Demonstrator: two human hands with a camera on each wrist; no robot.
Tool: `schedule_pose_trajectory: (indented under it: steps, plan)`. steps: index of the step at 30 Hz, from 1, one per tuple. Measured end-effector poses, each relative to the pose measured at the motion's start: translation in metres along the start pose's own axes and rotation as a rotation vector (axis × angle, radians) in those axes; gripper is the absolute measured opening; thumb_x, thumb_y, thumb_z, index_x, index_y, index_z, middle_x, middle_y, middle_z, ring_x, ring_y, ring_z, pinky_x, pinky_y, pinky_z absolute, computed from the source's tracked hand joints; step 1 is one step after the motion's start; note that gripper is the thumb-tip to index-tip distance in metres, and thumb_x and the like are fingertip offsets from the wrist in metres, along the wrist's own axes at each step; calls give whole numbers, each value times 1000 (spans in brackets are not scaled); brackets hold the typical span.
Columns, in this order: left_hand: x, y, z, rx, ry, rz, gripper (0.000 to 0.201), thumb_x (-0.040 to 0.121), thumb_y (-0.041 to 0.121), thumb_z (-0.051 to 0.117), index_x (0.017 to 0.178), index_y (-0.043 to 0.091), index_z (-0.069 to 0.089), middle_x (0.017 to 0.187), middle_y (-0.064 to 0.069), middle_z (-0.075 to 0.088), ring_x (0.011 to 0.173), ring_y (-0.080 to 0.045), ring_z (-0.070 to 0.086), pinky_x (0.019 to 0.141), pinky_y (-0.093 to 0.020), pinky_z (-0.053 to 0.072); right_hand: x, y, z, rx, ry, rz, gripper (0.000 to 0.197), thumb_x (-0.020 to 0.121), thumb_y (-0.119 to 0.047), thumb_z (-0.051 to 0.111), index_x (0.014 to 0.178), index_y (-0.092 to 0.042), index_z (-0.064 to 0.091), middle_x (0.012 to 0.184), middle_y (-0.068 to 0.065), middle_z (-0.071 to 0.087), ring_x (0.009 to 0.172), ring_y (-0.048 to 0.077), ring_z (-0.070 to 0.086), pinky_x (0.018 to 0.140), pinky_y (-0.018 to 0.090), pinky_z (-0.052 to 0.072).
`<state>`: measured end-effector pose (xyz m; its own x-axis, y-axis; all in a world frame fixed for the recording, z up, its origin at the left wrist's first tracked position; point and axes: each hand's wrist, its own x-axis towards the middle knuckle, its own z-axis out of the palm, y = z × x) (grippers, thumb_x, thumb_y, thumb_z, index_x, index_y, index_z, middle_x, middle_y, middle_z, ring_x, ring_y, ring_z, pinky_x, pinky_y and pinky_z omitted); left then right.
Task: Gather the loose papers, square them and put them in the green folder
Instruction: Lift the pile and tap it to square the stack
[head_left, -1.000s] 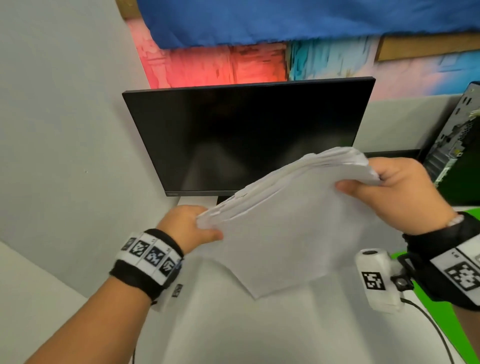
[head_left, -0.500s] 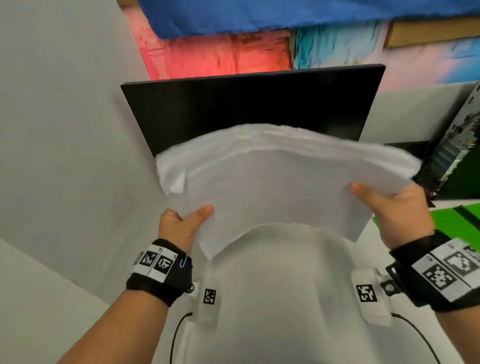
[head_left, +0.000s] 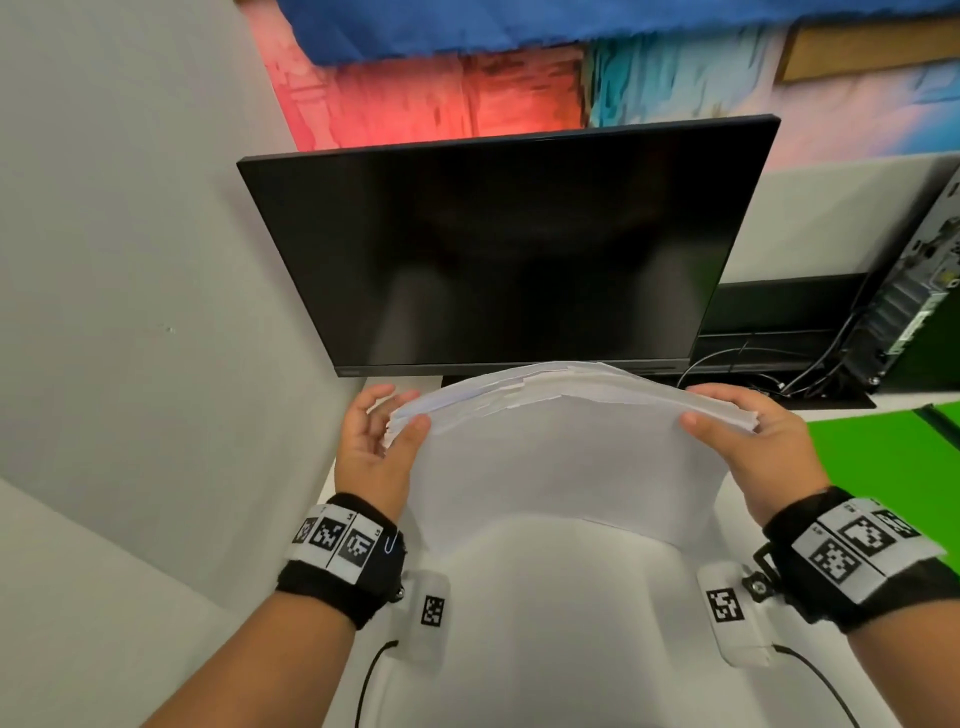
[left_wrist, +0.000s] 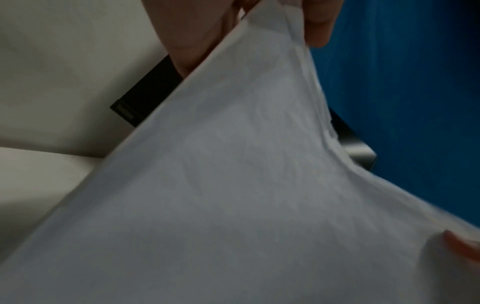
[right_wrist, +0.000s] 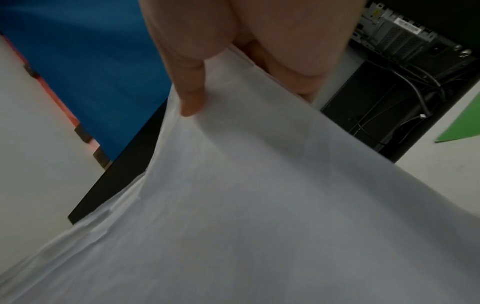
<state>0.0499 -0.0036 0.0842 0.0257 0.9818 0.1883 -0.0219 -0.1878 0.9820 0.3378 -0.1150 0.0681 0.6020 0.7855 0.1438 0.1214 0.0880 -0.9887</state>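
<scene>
A stack of white papers stands on its lower edge on the white desk, in front of the monitor. Its top edges are uneven. My left hand holds the stack's left edge, thumb on the near face and fingers behind. My right hand pinches the right edge the same way. The left wrist view is mostly filled by the papers, as is the right wrist view, where the thumb presses the papers. The green folder lies flat on the desk at the right; a corner of the folder shows beyond the sheets.
A black monitor stands close behind the papers. A computer case with cables is at the far right. A grey partition wall closes the left side.
The stack came down from mid-air, where it was held tilted and spread, and now stands lower on the desk. Both hands have moved to its side edges.
</scene>
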Motion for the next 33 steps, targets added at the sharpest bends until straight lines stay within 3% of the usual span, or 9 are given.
schedule_pose_trajectory:
  steps: [4,7,12,16,21,23,26,31,33]
  plan:
    - [6,0,2,53,18,-2,26,84,8,60,69,29,63,99,14,68,97,-11,62,80,-25,49,-2,1,3,21,-15,-8,19,80,-12,68,85,-30,66,89,-5,64,65,-5,62,54,10,46]
    - [9,-1,2,19,34,-38,24,83,6,58,67,24,61,97,12,68,92,-14,62,74,-24,49,-2,1,4,40,7,-2,11,82,-19,66,83,-30,68,93,-1,64,80,12,60,65,22,45]
    - [15,7,5,60,11,4,24,84,5,57,66,20,60,92,9,67,79,4,62,70,-12,50,3,1,5,53,78,28,15,82,-24,65,70,-30,71,87,-4,67,87,18,58,79,31,44]
    - [22,-1,0,76,87,-89,29,84,8,54,61,25,59,90,10,68,83,-11,60,77,-27,47,10,-1,6,13,139,50,12,80,-23,66,69,-28,67,84,-5,64,91,20,56,85,40,44]
    - [22,-7,-5,9,-8,-66,10,74,23,64,79,30,58,101,11,63,99,-20,58,83,-29,49,13,1,3,52,112,3,6,75,-30,69,74,-35,66,88,-10,58,94,19,51,79,30,44]
    - [21,-15,-15,28,-178,-70,56,54,35,67,107,35,48,111,11,54,103,-16,55,90,-31,48,12,4,1,78,40,7,23,70,-26,75,86,-36,62,96,-6,58,94,21,54,71,21,51]
    - [19,-22,-19,182,-282,-177,99,49,22,81,130,43,28,125,2,46,111,-19,52,98,-37,45,9,12,0,36,-26,80,62,38,-47,87,94,-42,60,112,3,61,96,24,60,78,32,53]
    - [18,-28,-15,268,-133,-204,44,74,-1,70,103,28,54,100,0,62,81,-12,61,67,-17,48,9,17,-3,111,-9,68,52,67,5,73,100,-32,57,97,0,63,83,17,62,62,16,55]
    - [18,-28,-18,207,-156,-278,30,74,2,72,86,27,60,87,2,65,79,-16,62,55,-11,47,8,24,-6,96,-41,123,51,69,10,70,108,-21,59,96,2,67,85,19,64,69,24,57]
